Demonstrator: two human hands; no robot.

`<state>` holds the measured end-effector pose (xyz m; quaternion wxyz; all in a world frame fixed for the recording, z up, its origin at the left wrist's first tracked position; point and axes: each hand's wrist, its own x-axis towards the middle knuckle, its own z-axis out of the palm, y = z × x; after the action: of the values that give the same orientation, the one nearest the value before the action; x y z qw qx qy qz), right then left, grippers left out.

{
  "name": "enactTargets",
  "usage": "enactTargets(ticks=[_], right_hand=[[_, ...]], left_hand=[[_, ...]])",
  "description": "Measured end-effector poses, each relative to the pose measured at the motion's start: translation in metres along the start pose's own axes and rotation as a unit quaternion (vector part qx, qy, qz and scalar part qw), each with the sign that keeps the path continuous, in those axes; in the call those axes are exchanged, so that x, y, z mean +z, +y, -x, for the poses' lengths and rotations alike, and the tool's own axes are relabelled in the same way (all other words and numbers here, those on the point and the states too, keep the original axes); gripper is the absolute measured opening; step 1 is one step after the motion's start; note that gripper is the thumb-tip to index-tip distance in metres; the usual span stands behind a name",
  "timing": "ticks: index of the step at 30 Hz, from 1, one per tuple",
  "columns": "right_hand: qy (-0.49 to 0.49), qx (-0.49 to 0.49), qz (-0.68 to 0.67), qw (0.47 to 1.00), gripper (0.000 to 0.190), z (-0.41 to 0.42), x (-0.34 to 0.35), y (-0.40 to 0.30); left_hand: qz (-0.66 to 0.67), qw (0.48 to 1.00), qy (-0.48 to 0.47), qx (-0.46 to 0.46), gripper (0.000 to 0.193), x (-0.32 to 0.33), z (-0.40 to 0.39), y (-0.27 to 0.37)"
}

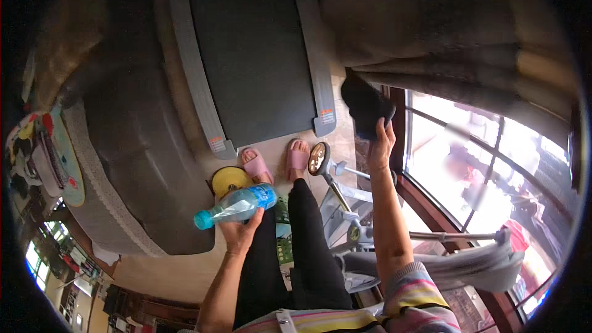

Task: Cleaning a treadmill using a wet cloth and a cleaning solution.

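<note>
My left hand (240, 233) holds a clear plastic bottle (238, 204) with a turquoise cap and blue label, tilted with its cap to the left. A dark flat object (367, 101), whose kind I cannot tell, is gripped at its near end by my right hand (383, 141), which is held out beside the window. A yellow round object (231, 180) lies on the floor just beyond the bottle, partly hidden by it.
A treadmill (249, 51) lies ahead of my pink slides (297, 157). To the left is a dark padded couch (138, 157). A folded grey stroller (351, 217) stands at the right, near a barred window (476, 148) and curtain (439, 71).
</note>
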<state>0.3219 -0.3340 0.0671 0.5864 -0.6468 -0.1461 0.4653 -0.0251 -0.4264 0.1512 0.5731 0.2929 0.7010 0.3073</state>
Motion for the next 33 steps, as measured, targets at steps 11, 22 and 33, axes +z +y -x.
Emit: enactTargets(ticks=[11, 22, 33], right_hand=[[-0.224, -0.130, 0.633, 0.730, 0.096, -0.107, 0.075, 0.255], [-0.074, -0.415, 0.652, 0.630, 0.034, -0.163, 0.058, 0.365], [-0.478, -0.390, 0.505, 0.604, 0.038, -0.097, 0.217, 0.442]], left_hand=[[0.031, 0.999, 0.012, 0.010, 0.061, 0.092, -0.110, -0.170], [0.079, 0.980, 0.147, -0.105, 0.059, 0.095, -0.141, -0.172], [0.245, 0.919, 0.300, -0.072, 0.052, 0.052, -0.166, -0.169]])
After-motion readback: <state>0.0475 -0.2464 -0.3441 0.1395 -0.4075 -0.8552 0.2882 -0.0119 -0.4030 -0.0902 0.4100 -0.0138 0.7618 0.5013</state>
